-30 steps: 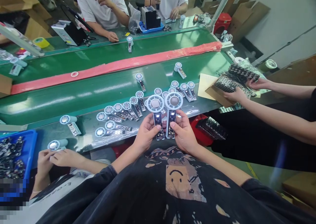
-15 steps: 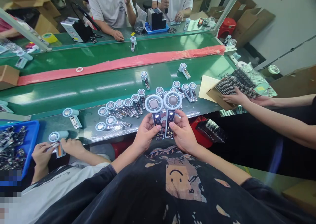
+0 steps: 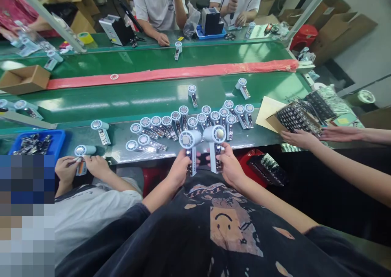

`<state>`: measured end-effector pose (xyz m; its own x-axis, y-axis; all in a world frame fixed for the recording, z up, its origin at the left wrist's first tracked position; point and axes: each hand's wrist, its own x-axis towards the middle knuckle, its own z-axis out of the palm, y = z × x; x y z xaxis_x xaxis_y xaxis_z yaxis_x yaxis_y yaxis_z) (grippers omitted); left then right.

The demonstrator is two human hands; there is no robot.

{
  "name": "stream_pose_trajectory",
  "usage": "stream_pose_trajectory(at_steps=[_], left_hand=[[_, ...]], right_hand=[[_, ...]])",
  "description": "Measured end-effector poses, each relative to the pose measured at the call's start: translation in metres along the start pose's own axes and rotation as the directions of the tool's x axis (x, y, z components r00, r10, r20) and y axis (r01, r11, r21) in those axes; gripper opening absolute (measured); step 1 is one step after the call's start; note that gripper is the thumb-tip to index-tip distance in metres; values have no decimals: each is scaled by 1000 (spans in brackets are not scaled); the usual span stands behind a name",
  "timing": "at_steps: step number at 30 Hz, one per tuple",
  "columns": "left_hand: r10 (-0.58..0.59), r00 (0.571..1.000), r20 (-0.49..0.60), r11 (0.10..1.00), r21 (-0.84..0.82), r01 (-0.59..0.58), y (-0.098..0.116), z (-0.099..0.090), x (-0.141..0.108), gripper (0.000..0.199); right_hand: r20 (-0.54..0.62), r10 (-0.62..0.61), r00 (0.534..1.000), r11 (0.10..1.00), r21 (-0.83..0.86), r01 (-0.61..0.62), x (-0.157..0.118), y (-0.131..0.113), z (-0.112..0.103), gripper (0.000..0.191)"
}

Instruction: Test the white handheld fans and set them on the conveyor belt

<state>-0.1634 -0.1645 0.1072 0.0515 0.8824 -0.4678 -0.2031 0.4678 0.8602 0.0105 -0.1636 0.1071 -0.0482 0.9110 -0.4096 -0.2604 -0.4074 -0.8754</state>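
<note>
My left hand [image 3: 179, 169] is closed around the handle of a light blue handheld fan [image 3: 188, 139], its circuit board facing my fingers. A second handheld fan [image 3: 214, 135], of the same kind, is gripped by its handle in my right hand [image 3: 231, 168]. Both are upright in front of my chest, heads close together and turned sideways. Just beyond them, several more light blue fans [image 3: 156, 121] lie in rows on the bench edge [image 3: 122, 158], circuit boards exposed in their handles.
A co-worker's hands [image 3: 99, 168] work on a fan at left, near a blue tray [image 3: 61, 140] of parts. Another person's hands [image 3: 301, 138] hold a carton of boards [image 3: 295, 116] at right. Beyond runs a green conveyor [image 3: 146, 93] with a red strip [image 3: 195, 72].
The two fans have turned in my hands, from grilles facing me to their sides showing, heads angled apart. My view has shifted left. The carton at right is tilted differently.
</note>
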Motion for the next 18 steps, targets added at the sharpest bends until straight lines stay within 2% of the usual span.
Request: stream_pose_trajectory(at_steps=[3, 7, 12, 15, 18], left_hand=[[-60, 986, -156, 981, 176, 87, -31, -23, 2, 28], [-52, 959, -280, 881, 439, 176, -57, -53, 8, 31], [-4, 969, -247, 667, 721, 187, -60, -65, 28, 19], [-59, 974, -221, 536, 815, 217, -59, -64, 39, 14], [-101, 974, -205, 438, 869, 228, -60, -64, 42, 18]], right_hand=[[-74, 104, 992, 913, -388, -124, 12, 34, -20, 40], [-107, 106, 989, 773, -617, -150, 21, 66, -37, 34], [-127, 70, 989, 602, -786, -143, 32, 75, -45, 41], [-153, 100, 983, 508, -842, -182, 39, 73, -50, 42], [-161, 104, 981, 457, -869, -191, 43, 73, -52, 43]])
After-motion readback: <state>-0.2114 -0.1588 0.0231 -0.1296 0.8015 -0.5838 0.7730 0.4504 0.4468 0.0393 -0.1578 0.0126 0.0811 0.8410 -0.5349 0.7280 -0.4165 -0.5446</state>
